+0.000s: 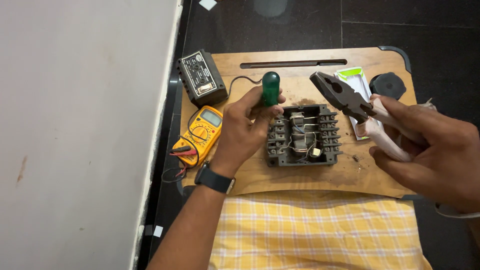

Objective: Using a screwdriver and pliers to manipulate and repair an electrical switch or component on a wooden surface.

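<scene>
My left hand grips a green-handled screwdriver upright, its tip hidden behind my fingers at the left terminal row of a dark grey switch box with wires and screw terminals. My right hand holds combination pliers by their pale handles, jaws closed and pointing up-left, hovering above the box's right side. The box lies on a wooden lap board. A dark watch is on my left wrist.
A yellow multimeter with red and black leads lies at the board's left edge, a black rectangular control unit behind it. A white and green flat object and a black round knob sit at the right. Yellow checked cloth lies below; a white wall stands left.
</scene>
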